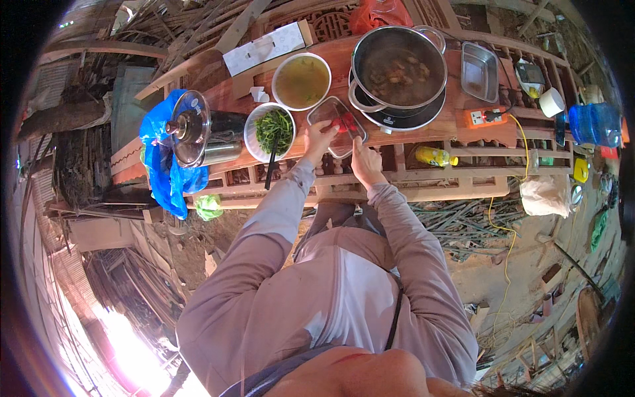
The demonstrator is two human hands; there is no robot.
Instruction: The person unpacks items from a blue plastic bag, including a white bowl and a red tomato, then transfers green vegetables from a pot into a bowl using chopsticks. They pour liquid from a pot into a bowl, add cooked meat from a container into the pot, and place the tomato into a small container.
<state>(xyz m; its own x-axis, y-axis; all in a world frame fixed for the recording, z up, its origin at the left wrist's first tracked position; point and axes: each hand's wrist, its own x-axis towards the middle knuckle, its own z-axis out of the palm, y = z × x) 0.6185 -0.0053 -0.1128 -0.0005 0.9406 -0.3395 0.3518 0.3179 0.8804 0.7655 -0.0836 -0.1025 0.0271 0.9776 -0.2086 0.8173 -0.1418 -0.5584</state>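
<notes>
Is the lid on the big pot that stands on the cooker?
No, the big pot is open with food showing inside, and a glass lid rests apart at the left.

table [456, 142]: carved reddish wood, right in front of you
on it: your soup bowl [301, 81], greens bowl [270, 131], clear tray [338, 124], cooker [405, 118] under pot [399, 68], steel tray [480, 71], socket strip [486, 117]

Wearer's clothing, head view

We note a pale mauve-grey long-sleeved top, cuffs gathered at both wrists, bare left hand [319, 135] and right hand [363, 162]; a thin dark strap crosses the torso; we see grey trousers below the hem.
</notes>
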